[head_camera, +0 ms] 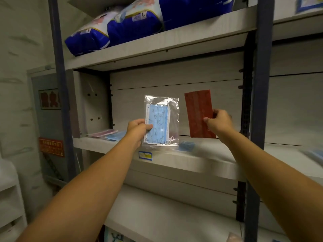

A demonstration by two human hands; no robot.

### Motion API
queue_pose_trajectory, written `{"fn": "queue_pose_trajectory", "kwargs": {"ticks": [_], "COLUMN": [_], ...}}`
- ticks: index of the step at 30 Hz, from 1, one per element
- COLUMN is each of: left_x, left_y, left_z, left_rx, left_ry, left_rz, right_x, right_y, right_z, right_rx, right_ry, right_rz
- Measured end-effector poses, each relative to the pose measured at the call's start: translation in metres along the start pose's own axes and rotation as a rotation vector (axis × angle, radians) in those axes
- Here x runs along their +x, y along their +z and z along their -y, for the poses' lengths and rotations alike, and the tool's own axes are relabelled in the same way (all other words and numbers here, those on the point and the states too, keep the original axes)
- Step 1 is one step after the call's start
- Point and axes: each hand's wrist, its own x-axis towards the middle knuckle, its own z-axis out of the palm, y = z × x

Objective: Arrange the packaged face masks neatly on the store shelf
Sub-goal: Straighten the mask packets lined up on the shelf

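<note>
My left hand [139, 131] grips the lower left edge of a clear packet holding a light blue printed face mask [160, 123], held upright over the front of the middle shelf [183, 163]. My right hand [219, 122] pinches the right edge of a red packaged mask [198, 112], upright and close to the shelf's back panel. Flat on the shelf lie a pink packet [103, 133] and a blue packet [116, 136] at the left. Another blue packet [187, 145] lies between my hands.
Blue and white bulky packs [132, 27] fill the upper shelf. Dark uprights [258, 102] frame the bay on both sides. A price label [145, 155] sticks to the shelf's front edge. More blue packets [314, 154] lie in the bay to the right. A lower shelf [157, 215] sits below.
</note>
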Motion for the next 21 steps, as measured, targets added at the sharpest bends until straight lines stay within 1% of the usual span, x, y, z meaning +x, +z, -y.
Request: {"fn": "queue_pose_trajectory", "kwargs": {"ticks": [6,10,14,17,19,21], "left_x": [0.046,0.066,0.074,0.08,0.086,0.088], "left_y": [0.018,0.033,0.05,0.058,0.066,0.072], "left_z": [0.02,0.03,0.039,0.047,0.053,0.056], "left_rx": [0.041,0.047,0.11,0.244,0.411,0.623], "left_ry": [-0.055,-0.048,-0.041,-0.02,0.03,0.116], "left_rz": [0.082,0.127,0.189,0.259,0.309,0.352], "right_x": [0.019,0.029,0.032,0.036,0.038,0.039], "right_y": [0.009,0.005,-0.004,-0.01,-0.013,-0.015], "right_z": [0.0,-0.004,-0.009,-0.014,-0.017,-0.02], "right_rx": [-0.036,-0.077,-0.165,-0.206,-0.216,-0.218], "right_ry": [0.021,0.031,0.054,0.101,0.117,0.122], "right_rz": [-0.057,-0.112,-0.185,-0.249,-0.274,-0.287]}}
